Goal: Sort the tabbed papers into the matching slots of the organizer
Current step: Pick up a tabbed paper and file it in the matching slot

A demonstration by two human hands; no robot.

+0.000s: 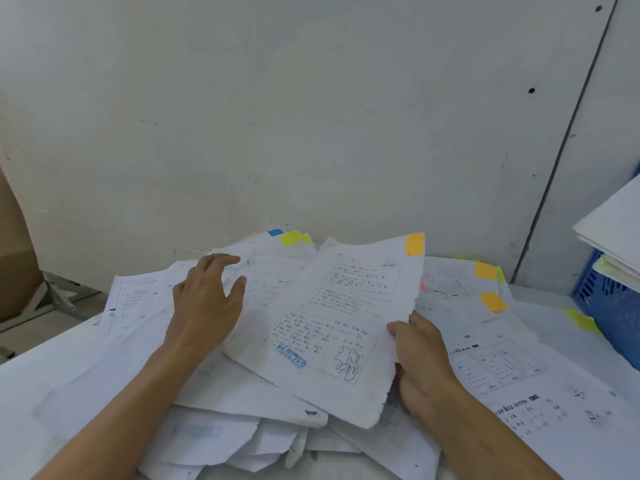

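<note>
A loose heap of printed papers (221, 393) covers the table in front of me. My right hand (420, 355) grips the right edge of one sheet (329, 323) with an orange tab (414, 243) at its top right corner, lifted and tilted above the heap. My left hand (207, 299) hovers with relaxed, spread fingers over the papers at the left, close to that sheet's left edge. Other sheets carry blue (276, 232), yellow (290, 238) and orange (485, 270) tabs. The blue organizer (602, 306) stands at the right edge, with white papers in its slots.
A white wall rises right behind the heap. A cardboard box (14, 271) and a metal frame (55, 299) stand beyond the table's left edge. Bare table surface (20, 403) shows at the lower left.
</note>
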